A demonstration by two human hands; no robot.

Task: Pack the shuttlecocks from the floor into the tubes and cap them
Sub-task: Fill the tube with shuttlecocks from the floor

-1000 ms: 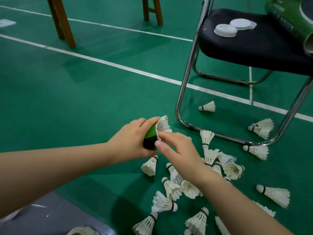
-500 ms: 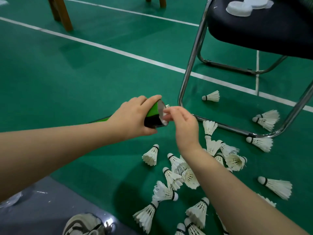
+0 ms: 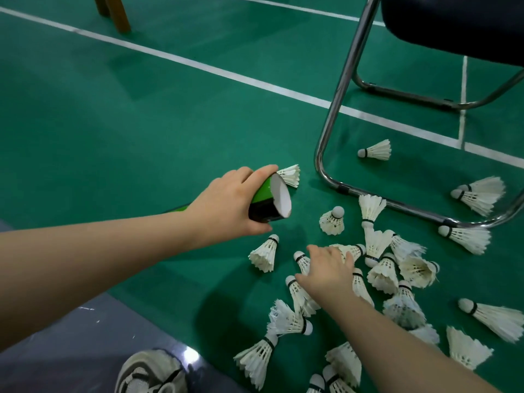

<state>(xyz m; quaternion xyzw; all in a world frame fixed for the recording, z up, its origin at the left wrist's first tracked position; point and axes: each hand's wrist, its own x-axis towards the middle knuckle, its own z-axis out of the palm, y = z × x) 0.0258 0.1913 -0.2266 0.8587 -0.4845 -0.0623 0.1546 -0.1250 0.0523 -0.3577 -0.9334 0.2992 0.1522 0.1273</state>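
Shuttlecocks (image 3: 380,268) lie scattered on the green floor (image 3: 141,137) at lower right, most of them heaped together beside the chrome leg of a chair (image 3: 337,109). Several at the bottom and right edges are cut off by the frame, and those in the middle of the heap overlap so that single ones are hard to separate. The chair's dark seat is only partly in view at top right.

The tube (image 3: 269,199), green with a black band near its mouth, is gripped in the left hand (image 3: 229,205), whose fingers are wrapped around it just behind the open end. Most of its length is hidden behind the hand and forearm; a sliver of green shows past the wrist. Its long axis runs roughly left to right, with the open mouth pointing right toward the heap and showing a pale inner wall. How full it is cannot be made out. One shuttlecock (image 3: 290,175) shows just behind the rim.

The right hand (image 3: 330,272) is spread palm down over the near side of the heap, fingers loosely splayed on the feathers; whether they have closed on one cannot be told. A grey shoe (image 3: 147,373) is cut off at the bottom edge.
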